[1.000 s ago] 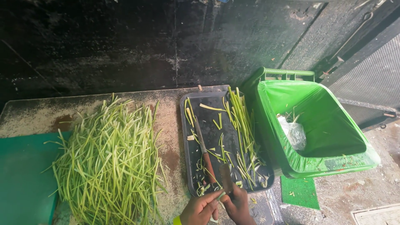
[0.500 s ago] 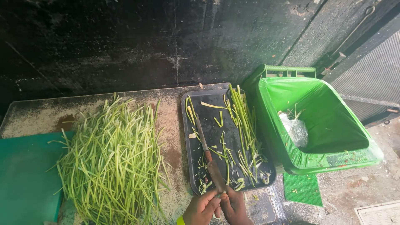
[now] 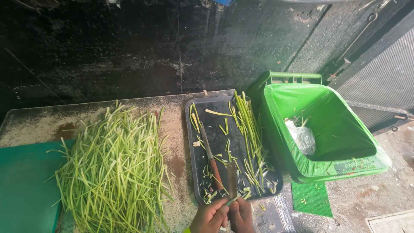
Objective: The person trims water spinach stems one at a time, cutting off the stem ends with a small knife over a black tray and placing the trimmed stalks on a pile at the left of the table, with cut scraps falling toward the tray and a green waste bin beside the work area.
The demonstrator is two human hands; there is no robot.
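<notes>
Both hands met at bottom edge: left hand (image 3: 210, 217) pinched thin pale-green stalk (image 3: 233, 200), right hand (image 3: 241, 215) closed round small dark blade (image 3: 232, 180), working over near end of black rectangular tray (image 3: 192, 142).

Stalk looked light, limp, slick (best gripped near cut end, gently).

Wooden-handled knife (image 3: 210, 159) lay on tray among trimmed stalks (image 3: 249, 129).

Left, big loose heap of green stalks (image 3: 113, 168) on speckled counter (image 3: 39, 125).

Right, green plastic bin (image 3: 327, 129) held scraps.
</notes>
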